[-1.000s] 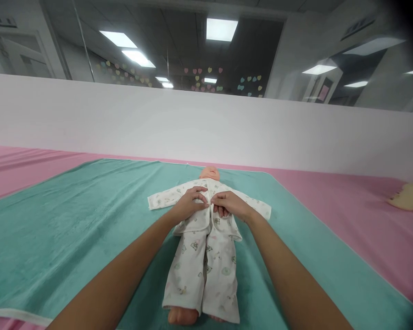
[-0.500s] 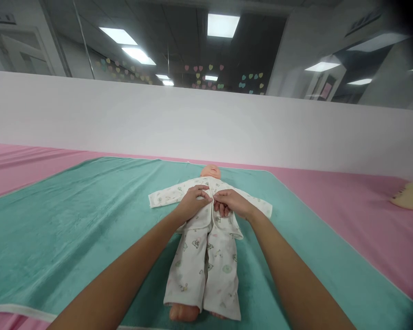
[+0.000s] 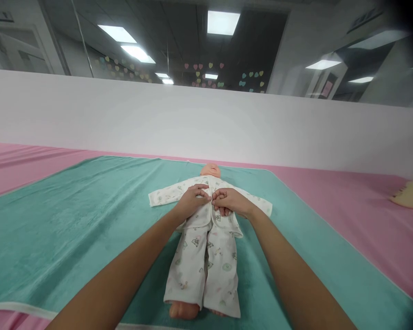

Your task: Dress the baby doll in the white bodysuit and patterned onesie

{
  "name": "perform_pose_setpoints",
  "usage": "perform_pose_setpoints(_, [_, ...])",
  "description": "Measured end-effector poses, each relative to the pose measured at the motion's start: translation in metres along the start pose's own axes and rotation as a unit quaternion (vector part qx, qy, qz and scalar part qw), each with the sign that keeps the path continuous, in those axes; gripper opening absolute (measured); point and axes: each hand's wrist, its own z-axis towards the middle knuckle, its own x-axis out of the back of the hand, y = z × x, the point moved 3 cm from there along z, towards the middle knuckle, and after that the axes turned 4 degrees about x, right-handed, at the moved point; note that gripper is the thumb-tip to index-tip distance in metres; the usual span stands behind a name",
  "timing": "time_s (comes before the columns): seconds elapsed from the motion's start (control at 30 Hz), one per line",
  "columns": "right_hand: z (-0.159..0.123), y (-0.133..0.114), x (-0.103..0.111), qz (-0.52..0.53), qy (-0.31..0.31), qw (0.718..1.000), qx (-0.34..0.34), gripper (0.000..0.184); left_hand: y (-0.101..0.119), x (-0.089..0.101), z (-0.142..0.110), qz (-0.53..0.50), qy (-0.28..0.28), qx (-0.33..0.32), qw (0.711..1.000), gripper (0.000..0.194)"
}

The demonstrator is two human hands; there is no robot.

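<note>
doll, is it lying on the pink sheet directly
No, the doll lies on a teal towel spread over the pink sheet.

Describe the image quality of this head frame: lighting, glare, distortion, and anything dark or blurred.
Head view: even, soft overhead light; bright rectangular ceiling panels blow out to white and reflect in the glass; wide-angle stretch lengthens the forearms; dark vignette in the top right corner; left hand and right hand on the white printed baby top are reasonably sharp.
</note>
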Motion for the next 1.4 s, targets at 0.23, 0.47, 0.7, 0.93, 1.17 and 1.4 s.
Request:
perform_pose_setpoints(0.23, [0.0, 0.0, -0.001, 0.0, 0.015, 1.0, 0.006, 0.022, 0.002, -0.002, -0.003, 0.002, 0.018, 0.008, 1.0, 0.021])
perform_pose_setpoints(0.47, [0.002, -0.001, -0.003, -0.014, 0.047, 0.999, -0.008, 0.013, 0.003, -0.003, -0.003, 0.026, 0.028, -0.017, 0.999, 0.029])
perform_pose_setpoints(0.7, [0.0, -0.004, -0.004, -0.009, 0.047, 0.999, -0.008, 0.011, 0.007, -0.007, -0.001, 0.083, 0.048, -0.017, 0.995, 0.026])
perform_pose_setpoints(0.93, [0.002, 0.001, -0.002, 0.019, 0.031, 0.999, -0.009, 0.01, 0.01, -0.005, -0.005, 0.137, 0.091, -0.053, 0.985, 0.015])
perform_pose_setpoints(1.17, [0.003, 0.003, -0.001, 0.027, 0.032, 0.999, -0.013, 0.013, 0.01, -0.001, -0.005, 0.146, 0.102, -0.016, 0.984, 0.011])
perform_pose_setpoints(1.4, [0.002, 0.002, -0.002, -0.004, 0.025, 1.0, -0.013, 0.012, 0.009, 0.008, 0.0, 0.148, 0.021, -0.005, 0.989, 0.015])
